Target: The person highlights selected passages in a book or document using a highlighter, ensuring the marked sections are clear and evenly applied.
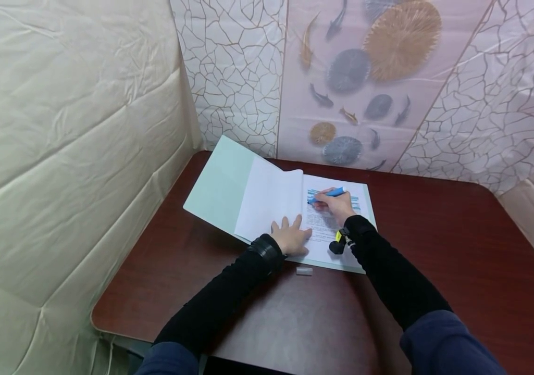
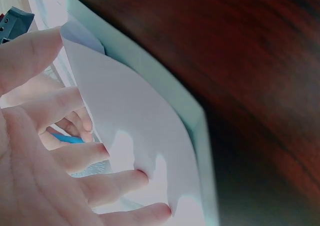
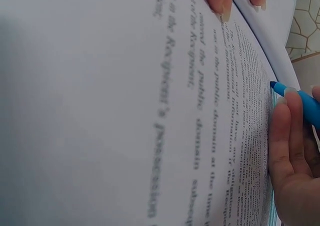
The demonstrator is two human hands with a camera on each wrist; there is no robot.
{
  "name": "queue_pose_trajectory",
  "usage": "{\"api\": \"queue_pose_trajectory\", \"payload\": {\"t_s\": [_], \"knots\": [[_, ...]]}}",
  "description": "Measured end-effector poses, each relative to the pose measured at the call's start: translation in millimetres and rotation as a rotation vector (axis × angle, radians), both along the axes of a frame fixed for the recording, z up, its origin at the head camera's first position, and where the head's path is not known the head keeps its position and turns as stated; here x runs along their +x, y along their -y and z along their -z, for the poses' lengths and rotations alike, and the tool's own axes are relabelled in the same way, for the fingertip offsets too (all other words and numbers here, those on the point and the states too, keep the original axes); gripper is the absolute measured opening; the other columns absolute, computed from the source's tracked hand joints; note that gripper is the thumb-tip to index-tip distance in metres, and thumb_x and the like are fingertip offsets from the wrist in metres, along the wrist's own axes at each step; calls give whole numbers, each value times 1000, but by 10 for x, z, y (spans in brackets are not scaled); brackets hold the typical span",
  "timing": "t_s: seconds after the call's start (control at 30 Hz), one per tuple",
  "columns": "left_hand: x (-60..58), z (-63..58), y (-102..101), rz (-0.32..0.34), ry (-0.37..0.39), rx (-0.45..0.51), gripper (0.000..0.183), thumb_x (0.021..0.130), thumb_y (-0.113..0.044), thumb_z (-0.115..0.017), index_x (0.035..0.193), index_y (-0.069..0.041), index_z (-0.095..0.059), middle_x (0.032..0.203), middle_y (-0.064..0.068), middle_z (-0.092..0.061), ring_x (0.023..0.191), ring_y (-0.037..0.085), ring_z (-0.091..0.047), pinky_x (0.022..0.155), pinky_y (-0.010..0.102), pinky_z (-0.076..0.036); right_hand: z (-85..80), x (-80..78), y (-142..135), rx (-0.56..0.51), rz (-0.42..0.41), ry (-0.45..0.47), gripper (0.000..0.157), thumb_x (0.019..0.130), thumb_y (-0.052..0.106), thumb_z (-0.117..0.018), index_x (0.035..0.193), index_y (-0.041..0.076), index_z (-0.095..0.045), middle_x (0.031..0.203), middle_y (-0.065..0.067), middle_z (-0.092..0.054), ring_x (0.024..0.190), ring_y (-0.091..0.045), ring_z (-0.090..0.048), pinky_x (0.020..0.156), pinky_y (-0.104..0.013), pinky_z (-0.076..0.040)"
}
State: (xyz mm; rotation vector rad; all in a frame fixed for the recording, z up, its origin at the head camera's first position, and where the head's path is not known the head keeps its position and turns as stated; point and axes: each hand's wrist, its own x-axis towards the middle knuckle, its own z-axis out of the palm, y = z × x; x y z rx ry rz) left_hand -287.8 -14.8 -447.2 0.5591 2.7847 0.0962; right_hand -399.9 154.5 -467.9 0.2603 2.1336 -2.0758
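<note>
A pale green folder [image 1: 217, 182] lies spread on the table, holding white sheets turned back to the left. On its right side is a printed page [image 1: 325, 229] with blue highlighted lines near the top. My right hand [image 1: 337, 205] pinches a blue highlighter [image 1: 336, 192], its dark tip down at the text in the right wrist view. Fingers spread, my left hand [image 1: 291, 239] rests across the lower inner edge of the pages. In the left wrist view its fingertips lie on the curved turned-back sheet [image 2: 135, 100].
A small greyish, translucent piece [image 1: 304, 271] lies on the brown table [image 1: 435, 239] just below the folder. Patterned cloth [image 1: 238, 67] hangs behind the table, and a cream padded covering [image 1: 70, 146] rises on the left.
</note>
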Motion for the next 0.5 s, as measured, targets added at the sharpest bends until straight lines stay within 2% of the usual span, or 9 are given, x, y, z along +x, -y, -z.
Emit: {"api": "queue_pose_trajectory", "payload": {"t_s": [0.27,0.5], "knots": [[2,10,-6,-4,-5,-10,59,92,-43,-59,147,-33,-41,162,8,-18,145,42,-21,111,63,-22,12,-8,9,32,-8,-5,21,87,14,-71,104,6,-61,81,2,-71,77,-11,-73,78,-27,-58],[-4,20,-7,-5,-4,-20,58,92,-44,-58,147,-34,-40,163,7,-18,145,41,-21,111,62,-22,-21,-12,67,177,-5,-20,21,87,16,-71,103,6,-61,85,-2,-72,71,-11,-73,74,-26,-58]]}}
